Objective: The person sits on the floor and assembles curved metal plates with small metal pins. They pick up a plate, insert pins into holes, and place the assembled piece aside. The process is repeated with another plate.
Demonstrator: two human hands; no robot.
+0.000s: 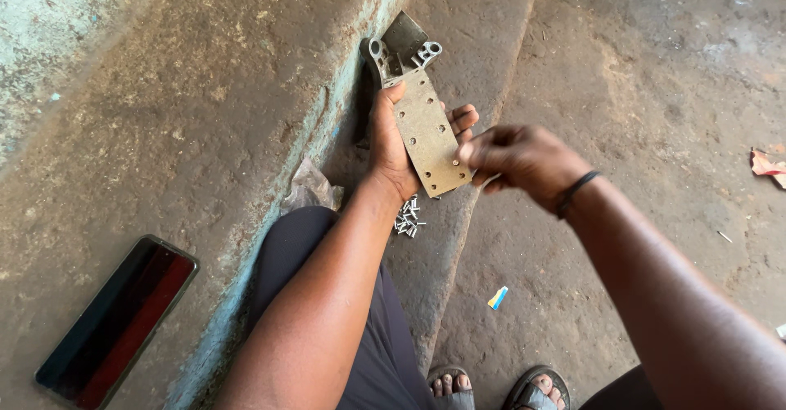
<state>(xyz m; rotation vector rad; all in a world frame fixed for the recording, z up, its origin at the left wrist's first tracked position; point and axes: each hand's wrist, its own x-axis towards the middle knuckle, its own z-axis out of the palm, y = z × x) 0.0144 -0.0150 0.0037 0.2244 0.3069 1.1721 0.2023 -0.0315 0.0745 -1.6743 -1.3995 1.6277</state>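
Where the concrete ledge (pixel 164 132) ran along the far left of the view, a mobile phone (pixel 115 322) lay flat with its dark screen up, well apart from both hands. A crumpled scrap of clear plastic (pixel 309 187) sat against the foot of the ledge, just to the left of the left wrist.

The left hand (pixel 393 144) was clenched around a brake shoe (pixel 426 123), with the thumb pressed on the near face of the tan lining and the fingertips (pixel 463 119) wrapped round its right edge from behind. The shoe stood nearly upright, its metal end with two ring-shaped lugs rising above the thumb, and the drilled lining running down past the palm. Below the heel of that hand a small heap of silver rivets (pixel 409 218) lay on the step, apart from the fingers.

The right hand (pixel 516 158) was closed in a pinch, its fingertips (pixel 468 155) touching the lower right part of the lining beside one of the holes. What the pinch held could not be told. A dark band (pixel 575 192) circled the right wrist.

Below the right forearm a small blue and yellow scrap (pixel 497 297) lay on the floor. At the far right edge a torn piece of reddish paper (pixel 768 166) rested on the ground, well away from either hand.
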